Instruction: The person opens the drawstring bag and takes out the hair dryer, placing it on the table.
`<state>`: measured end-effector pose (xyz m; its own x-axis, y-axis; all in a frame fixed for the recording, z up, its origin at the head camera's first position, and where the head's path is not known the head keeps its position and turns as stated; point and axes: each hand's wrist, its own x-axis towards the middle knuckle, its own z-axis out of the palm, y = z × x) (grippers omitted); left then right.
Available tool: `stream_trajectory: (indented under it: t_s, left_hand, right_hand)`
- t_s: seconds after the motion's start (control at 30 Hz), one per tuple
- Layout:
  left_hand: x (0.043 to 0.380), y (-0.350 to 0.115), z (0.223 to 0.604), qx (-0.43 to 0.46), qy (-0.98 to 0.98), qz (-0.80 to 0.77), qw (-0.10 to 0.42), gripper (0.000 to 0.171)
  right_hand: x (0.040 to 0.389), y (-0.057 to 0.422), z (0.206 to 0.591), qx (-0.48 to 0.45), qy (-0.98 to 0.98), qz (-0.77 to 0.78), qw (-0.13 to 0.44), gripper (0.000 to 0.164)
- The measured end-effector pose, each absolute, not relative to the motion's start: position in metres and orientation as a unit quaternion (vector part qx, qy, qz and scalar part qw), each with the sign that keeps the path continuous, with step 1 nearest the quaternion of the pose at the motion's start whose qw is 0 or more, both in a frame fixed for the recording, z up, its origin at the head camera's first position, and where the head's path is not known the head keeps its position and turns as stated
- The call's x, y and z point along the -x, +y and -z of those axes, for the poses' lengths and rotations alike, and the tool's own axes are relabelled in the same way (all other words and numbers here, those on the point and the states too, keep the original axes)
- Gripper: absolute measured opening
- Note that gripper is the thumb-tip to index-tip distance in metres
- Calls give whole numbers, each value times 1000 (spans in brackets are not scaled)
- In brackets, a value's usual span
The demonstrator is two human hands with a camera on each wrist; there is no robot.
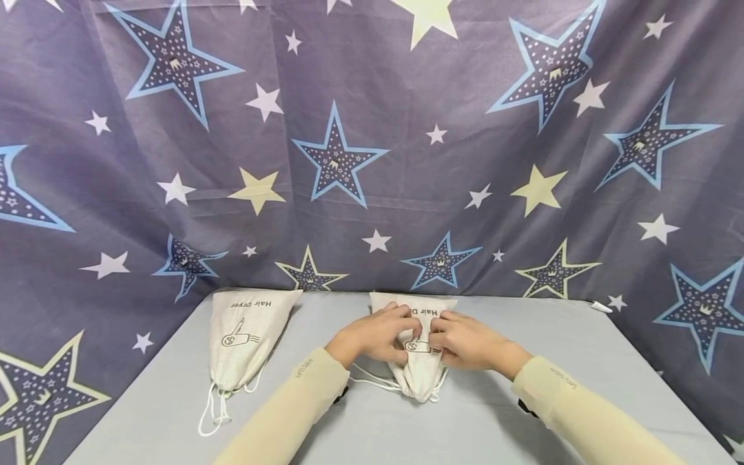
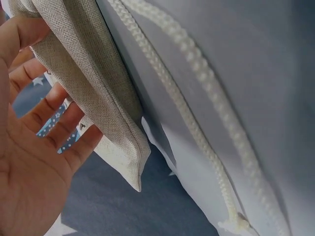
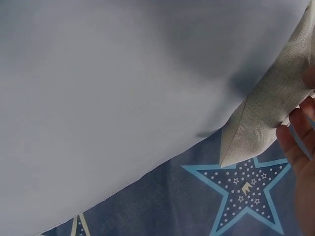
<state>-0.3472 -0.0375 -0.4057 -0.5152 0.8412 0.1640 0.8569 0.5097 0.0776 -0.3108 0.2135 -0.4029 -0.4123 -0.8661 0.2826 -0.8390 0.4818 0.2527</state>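
A cream drawstring bag [image 1: 423,368] printed "Hair Dryer" with a dryer drawing lies at the table's far middle, its cord end toward me. Over its left side, my left hand [image 1: 380,332] touches the cloth with loosely bent fingertips and thumb. The left wrist view shows those fingers [image 2: 47,110] fairly straight, their tips against the bag [image 2: 88,64]. From the other side my right hand [image 1: 473,339] rests its fingertips on the print. In the right wrist view, its fingers [image 3: 295,147] meet the bag's edge [image 3: 266,108]. The bag's contents are hidden.
A second matching bag [image 1: 250,336] lies to the left, white cords trailing toward me. White cord [image 2: 187,108] from the middle bag lies on the grey table [image 1: 558,400]. A small white object [image 1: 601,307] sits at the far right corner. A star-patterned curtain [image 1: 372,161] hangs behind.
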Motion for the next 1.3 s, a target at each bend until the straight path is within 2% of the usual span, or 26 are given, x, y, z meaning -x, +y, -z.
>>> stream_trajectory:
  t_s: [0.57,1.0,1.3]
  left_hand:
    - [351,-23,408,496,-864,70,56,35]
    - [353,-9,407,487,-870,75,36,40]
    - [358,10,407,491,-867,80,36,37]
  right_hand:
    - [310,229,406,-501,-846,-8,182,22]
    - [311,241,406,-503,-843,-15,190,24]
    - [311,258,408,-489,-851,-12,193,27]
